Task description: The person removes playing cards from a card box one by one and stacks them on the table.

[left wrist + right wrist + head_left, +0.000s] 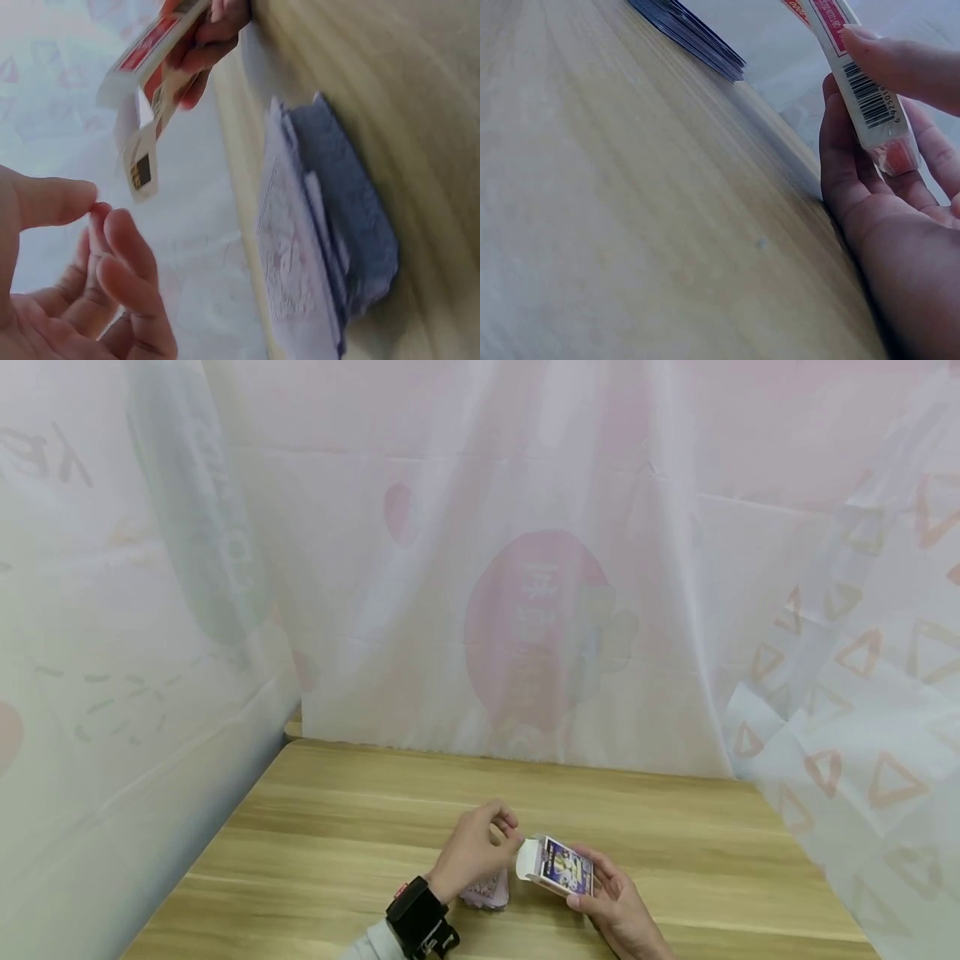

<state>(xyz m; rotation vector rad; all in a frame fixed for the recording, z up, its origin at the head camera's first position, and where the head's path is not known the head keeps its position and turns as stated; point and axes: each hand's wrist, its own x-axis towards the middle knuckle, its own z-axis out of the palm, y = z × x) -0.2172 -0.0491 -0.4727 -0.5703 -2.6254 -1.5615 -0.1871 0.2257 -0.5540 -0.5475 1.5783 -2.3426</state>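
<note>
Pale wood desk [337, 827], two hands at its near edge with a card box and a pile of cards.

Nearest, the right hand [615, 906] grips the card box [558, 866], fingers under it and thumb on its side, holding it tilted above the desk with its white flap open toward the left. Just left of it the left hand [476, 852] hovers with thumb and fingertips drawn close together, pinching nothing that shows, right beside the flap. Under that hand a loose pile of cards [486, 891] lies face down on the desk, slightly fanned. On the left wrist sits a black strap [416, 917]. Farther back, thin white sheeting [525, 568] with faint pink prints hangs around the desk.
</note>
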